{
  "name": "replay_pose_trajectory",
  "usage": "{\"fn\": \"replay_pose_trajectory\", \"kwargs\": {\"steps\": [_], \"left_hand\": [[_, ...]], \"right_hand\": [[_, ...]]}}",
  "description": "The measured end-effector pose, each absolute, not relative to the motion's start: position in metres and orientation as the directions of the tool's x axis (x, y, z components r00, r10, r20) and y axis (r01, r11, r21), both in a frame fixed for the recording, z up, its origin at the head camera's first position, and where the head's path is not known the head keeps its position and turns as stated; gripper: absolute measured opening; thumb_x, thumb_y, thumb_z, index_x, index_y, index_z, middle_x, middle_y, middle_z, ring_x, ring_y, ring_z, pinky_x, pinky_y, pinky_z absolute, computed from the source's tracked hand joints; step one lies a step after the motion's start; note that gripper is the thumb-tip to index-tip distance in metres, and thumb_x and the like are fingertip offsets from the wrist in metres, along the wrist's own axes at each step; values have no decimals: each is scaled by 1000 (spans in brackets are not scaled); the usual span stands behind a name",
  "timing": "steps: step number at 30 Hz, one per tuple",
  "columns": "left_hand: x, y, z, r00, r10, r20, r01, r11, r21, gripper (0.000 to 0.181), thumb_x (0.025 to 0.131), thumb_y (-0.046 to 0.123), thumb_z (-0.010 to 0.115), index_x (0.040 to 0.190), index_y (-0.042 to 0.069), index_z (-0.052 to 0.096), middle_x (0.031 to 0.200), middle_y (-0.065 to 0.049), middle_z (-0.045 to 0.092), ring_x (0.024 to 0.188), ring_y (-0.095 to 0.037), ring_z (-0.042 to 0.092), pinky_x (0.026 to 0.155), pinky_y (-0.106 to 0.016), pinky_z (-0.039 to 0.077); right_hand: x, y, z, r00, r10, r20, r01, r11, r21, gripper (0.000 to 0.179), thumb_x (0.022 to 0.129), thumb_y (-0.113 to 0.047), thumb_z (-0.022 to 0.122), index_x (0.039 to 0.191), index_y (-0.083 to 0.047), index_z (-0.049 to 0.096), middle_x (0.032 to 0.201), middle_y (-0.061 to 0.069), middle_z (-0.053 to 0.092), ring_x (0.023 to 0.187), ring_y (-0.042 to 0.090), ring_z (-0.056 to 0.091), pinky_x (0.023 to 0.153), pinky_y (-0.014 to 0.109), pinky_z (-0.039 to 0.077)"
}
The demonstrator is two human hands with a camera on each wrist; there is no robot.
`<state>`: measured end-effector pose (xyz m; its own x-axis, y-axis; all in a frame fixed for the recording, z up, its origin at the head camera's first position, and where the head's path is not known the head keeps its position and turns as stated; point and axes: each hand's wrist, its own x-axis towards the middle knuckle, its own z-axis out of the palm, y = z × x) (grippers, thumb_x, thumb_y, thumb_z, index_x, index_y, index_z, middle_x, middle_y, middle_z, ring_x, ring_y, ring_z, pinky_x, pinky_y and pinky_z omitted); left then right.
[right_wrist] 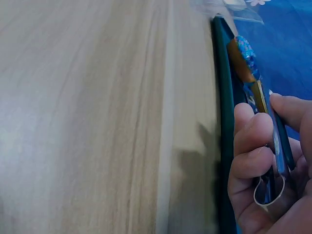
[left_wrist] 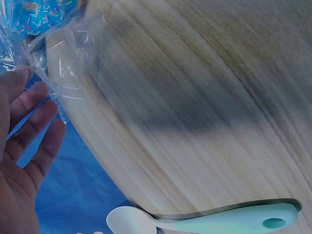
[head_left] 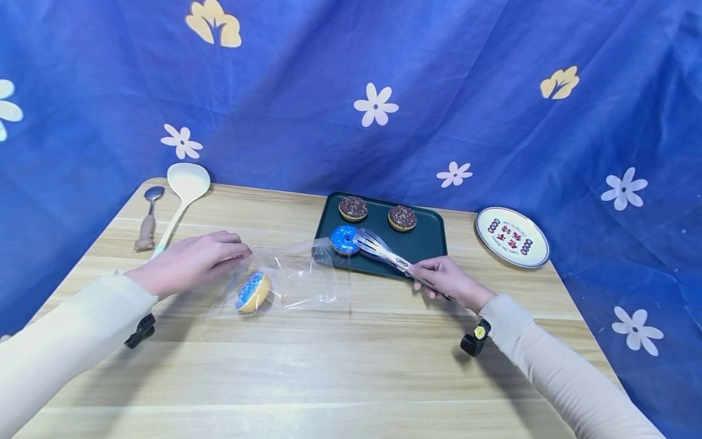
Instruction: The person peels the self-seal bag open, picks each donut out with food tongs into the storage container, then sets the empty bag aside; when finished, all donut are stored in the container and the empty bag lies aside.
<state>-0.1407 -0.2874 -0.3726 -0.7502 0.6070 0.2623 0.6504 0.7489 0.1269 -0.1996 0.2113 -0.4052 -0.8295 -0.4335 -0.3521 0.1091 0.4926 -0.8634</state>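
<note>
My left hand pinches the edge of a clear plastic bag between thumb and forefinger, the other fingers spread in the left wrist view. Inside the bag is a doughnut with blue icing and sprinkles, tilted on its side. My right hand grips metal tongs by the handle, fingers curled round it. The tongs' slotted ends meet the right edge of a second blue-iced doughnut at the front left of the dark green tray. The bag's open end overlaps the tray's corner near that doughnut.
Two chocolate-iced doughnuts sit at the back of the tray. A white plate with red lettering lies at the right. At the left lie a white ladle and a small spoon. A blue flowered cloth hangs behind the table.
</note>
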Motion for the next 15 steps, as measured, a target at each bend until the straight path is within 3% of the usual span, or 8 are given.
{"fn": "replay_pose_trajectory", "kwargs": {"steps": [15], "left_hand": [[-141,-288,-376,-756,602,258,644,754,130,18,92,9,77,109,17,77,98,8,70,88,-9,68,76,-38,60]], "right_hand": [[-199,225,-401,-858,-379,-347,98,543,-834,41,107,-35,60,128,-1,69,87,-1,67,55,7,52,49,20,39]]}}
